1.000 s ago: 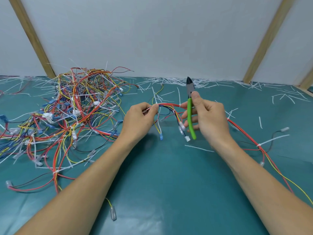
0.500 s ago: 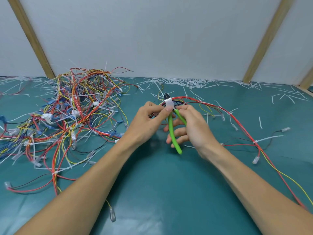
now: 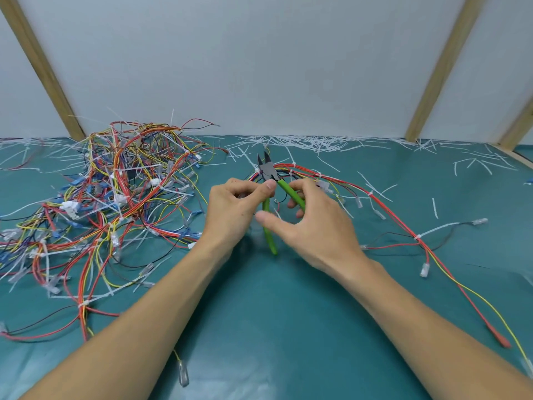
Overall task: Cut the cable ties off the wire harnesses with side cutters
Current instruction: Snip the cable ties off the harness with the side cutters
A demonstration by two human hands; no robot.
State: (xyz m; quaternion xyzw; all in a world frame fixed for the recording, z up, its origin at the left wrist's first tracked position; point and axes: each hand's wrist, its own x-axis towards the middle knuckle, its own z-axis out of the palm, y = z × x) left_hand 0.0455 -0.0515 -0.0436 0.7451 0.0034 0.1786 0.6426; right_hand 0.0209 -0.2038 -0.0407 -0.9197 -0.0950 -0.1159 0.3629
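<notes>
Far left, a tangled heap of wire harnesses (image 3: pixel 115 203): red, yellow, blue, black and white strands, white connectors and white cable ties (image 3: pixel 135 168) mixed through, lying loose on the teal mat (image 3: pixel 274 327). No bins or trays in view; everything straight on the mat.

Centre, left hand (image 3: pixel 233 209) curled, thumb and fingers pinching the wire bundle of a single harness (image 3: pixel 375 203) just below the cutter head. Just beside it, side cutters (image 3: pixel 271 192) with green handles, dark blades parted and pointing away, over the bundle. Right hand (image 3: pixel 311 226) wrapped loosely around the handles, thumb stretched toward the left one, fingers hooked behind the right one.

Rightward, the same harness trailing in an arc across the mat, red and yellow wires bound at intervals by white ties, clear connectors on side branches, ending near the right edge.

Behind, cut tie ends (image 3: pixel 317 141) strewn along the mat's far edge and right side. Beyond, a pale wall (image 3: pixel 259 67) crossed by slanted wooden battens (image 3: pixel 438 67).
</notes>
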